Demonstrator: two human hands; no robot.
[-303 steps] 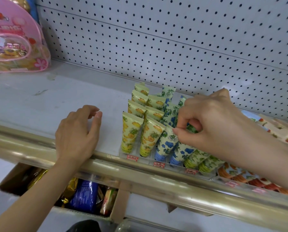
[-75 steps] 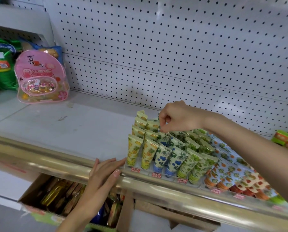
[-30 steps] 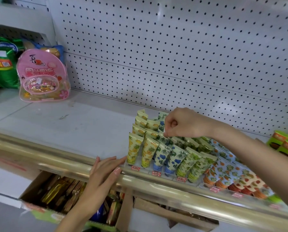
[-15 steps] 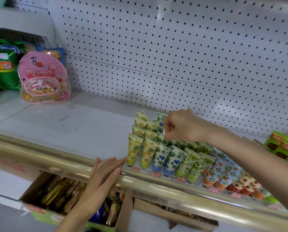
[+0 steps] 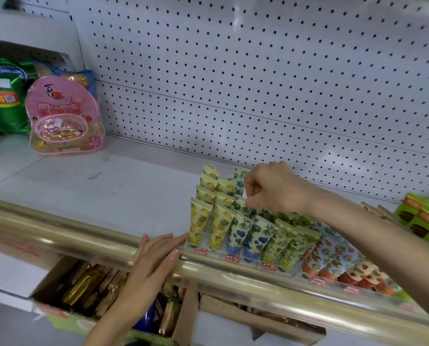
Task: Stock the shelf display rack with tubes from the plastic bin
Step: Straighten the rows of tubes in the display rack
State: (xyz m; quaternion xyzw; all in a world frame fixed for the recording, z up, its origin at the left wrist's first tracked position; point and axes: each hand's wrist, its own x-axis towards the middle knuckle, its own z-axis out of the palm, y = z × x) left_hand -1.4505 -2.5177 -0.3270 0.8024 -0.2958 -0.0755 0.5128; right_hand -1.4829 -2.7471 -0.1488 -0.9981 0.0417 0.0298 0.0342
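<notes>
A clear display rack (image 5: 248,258) stands at the shelf's front edge, filled with rows of patterned tubes. The yellow tubes (image 5: 198,221) are at its left, then blue-flowered tubes (image 5: 238,233), green tubes (image 5: 281,243), and orange and red ones (image 5: 333,260) to the right. My right hand (image 5: 273,191) hovers over the middle rows, its fingertips pinching the top of a blue-flowered tube (image 5: 241,206). My left hand (image 5: 156,253) lies flat with straight fingers on the gold rail (image 5: 58,233), its fingertips touching the rack's left front corner. The plastic bin is out of view.
A pink snack pouch (image 5: 61,116) and a green bag (image 5: 3,101) stand at the shelf's back left. Green and orange boxes (image 5: 423,218) sit at the far right. White pegboard (image 5: 258,71) backs the shelf. Cardboard boxes of wrapped goods (image 5: 96,288) sit on the shelf below.
My right hand has shifted slightly within the middle rows, still pinching at the blue-flowered tubes. My left hand has stayed on the rail beside the rack.
</notes>
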